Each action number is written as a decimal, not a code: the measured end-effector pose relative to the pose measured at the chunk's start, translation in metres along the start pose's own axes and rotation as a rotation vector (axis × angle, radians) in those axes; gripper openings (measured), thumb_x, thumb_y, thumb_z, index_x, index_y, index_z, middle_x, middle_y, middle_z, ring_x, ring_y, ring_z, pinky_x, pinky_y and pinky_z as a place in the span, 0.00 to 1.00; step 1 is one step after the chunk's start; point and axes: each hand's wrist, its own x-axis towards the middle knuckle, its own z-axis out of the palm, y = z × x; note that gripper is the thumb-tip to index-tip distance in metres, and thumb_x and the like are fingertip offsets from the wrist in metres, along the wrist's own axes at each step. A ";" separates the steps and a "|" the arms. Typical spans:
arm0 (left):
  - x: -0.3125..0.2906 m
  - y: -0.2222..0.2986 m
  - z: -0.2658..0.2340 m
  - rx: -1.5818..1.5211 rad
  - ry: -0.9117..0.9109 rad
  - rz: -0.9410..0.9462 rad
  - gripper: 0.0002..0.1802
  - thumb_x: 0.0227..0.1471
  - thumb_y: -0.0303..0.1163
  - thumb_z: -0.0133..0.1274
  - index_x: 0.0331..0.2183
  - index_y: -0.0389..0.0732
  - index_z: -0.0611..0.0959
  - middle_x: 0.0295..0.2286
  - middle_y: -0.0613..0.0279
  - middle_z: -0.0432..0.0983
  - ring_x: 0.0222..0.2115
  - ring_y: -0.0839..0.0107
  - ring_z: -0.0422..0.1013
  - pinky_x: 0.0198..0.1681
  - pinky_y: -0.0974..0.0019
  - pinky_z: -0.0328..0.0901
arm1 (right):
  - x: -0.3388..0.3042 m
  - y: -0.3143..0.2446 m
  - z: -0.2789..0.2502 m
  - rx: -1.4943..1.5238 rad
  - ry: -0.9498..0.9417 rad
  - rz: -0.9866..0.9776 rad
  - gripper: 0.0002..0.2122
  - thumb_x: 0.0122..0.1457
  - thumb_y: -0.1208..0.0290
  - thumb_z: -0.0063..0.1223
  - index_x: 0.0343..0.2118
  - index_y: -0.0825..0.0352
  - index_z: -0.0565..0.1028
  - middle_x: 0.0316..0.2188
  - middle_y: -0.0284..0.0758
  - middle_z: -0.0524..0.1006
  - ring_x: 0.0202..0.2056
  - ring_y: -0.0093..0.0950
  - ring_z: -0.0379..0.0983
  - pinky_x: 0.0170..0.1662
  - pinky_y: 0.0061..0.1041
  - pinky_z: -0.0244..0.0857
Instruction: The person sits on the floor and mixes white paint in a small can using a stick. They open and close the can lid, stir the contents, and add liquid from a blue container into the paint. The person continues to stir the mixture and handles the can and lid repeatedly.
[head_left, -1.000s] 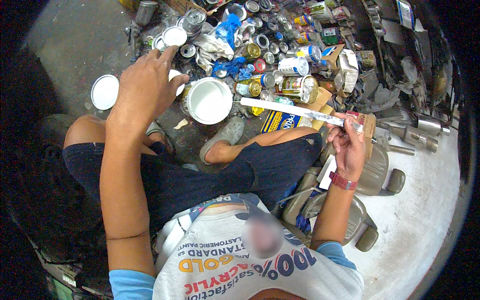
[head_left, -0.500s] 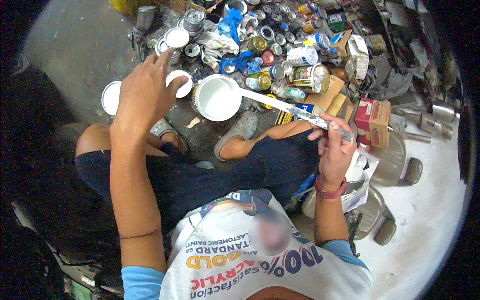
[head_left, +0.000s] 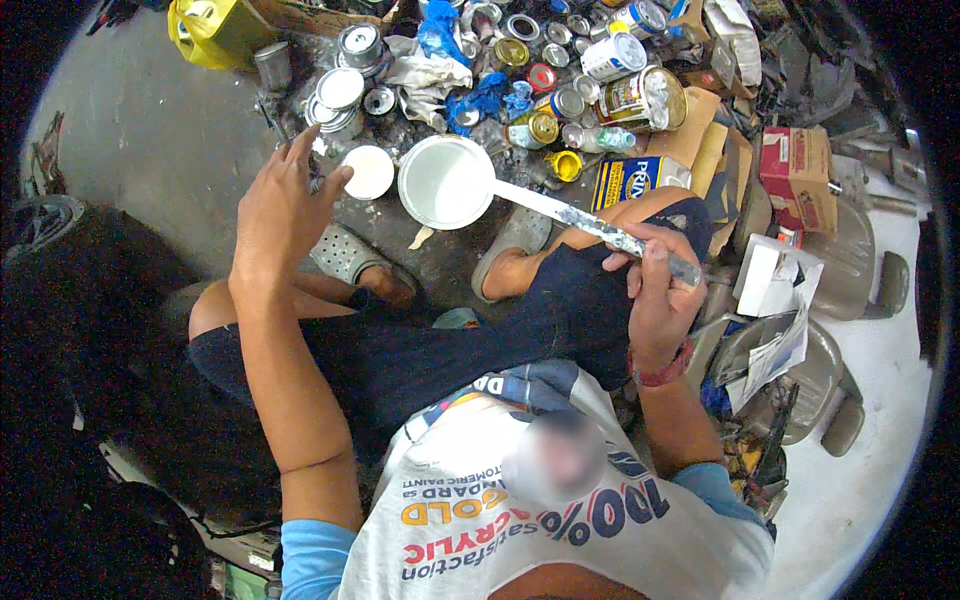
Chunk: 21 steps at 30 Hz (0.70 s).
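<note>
My right hand (head_left: 660,285) is closed round the dark, paint-smeared end of a long stirring stick (head_left: 560,213). The stick's white end meets the right rim of a round white tub (head_left: 490,165) with pale contents. My left hand (head_left: 285,205) hovers left of the tub, thumb and forefinger spread apart. Close to its thumb is a smaller round white container or lid (head_left: 367,173); whatever lies behind the palm is hidden. Beyond the fingertips, a white-topped can (head_left: 340,88) stands by an open metal can (head_left: 360,42).
Paint cans, including a large tipped one (head_left: 645,100), crowd the floor ahead among rags (head_left: 425,80) and blue plastic (head_left: 438,32). A yellow bag (head_left: 212,35) stands far left. To the right are a red-and-brown carton (head_left: 795,165) and grey chairs (head_left: 845,260).
The view has shifted, bringing the yellow bag further in. A white disc left of my left hand no longer shows. My right hand keeps its hold on the stick.
</note>
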 end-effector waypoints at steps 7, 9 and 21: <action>0.008 -0.001 0.008 0.028 -0.061 0.014 0.37 0.64 0.55 0.59 0.63 0.40 0.76 0.55 0.43 0.80 0.55 0.44 0.76 0.57 0.47 0.72 | 0.011 0.031 -0.014 0.257 0.144 0.095 0.16 0.78 0.65 0.44 0.48 0.75 0.78 0.35 0.44 0.85 0.28 0.24 0.81 0.22 0.15 0.60; 0.010 -0.003 0.011 0.012 -0.083 0.005 0.38 0.64 0.55 0.59 0.64 0.40 0.75 0.55 0.43 0.80 0.55 0.44 0.76 0.57 0.46 0.72 | 0.018 0.039 -0.023 0.382 0.139 0.134 0.16 0.78 0.64 0.45 0.47 0.74 0.78 0.35 0.43 0.85 0.28 0.24 0.82 0.21 0.16 0.60; 0.013 0.000 0.015 0.052 -0.173 -0.042 0.37 0.64 0.55 0.59 0.64 0.42 0.75 0.55 0.42 0.79 0.56 0.44 0.76 0.58 0.46 0.72 | 0.046 0.078 -0.070 0.686 0.061 0.232 0.17 0.76 0.59 0.51 0.51 0.71 0.77 0.34 0.40 0.85 0.30 0.26 0.82 0.21 0.17 0.58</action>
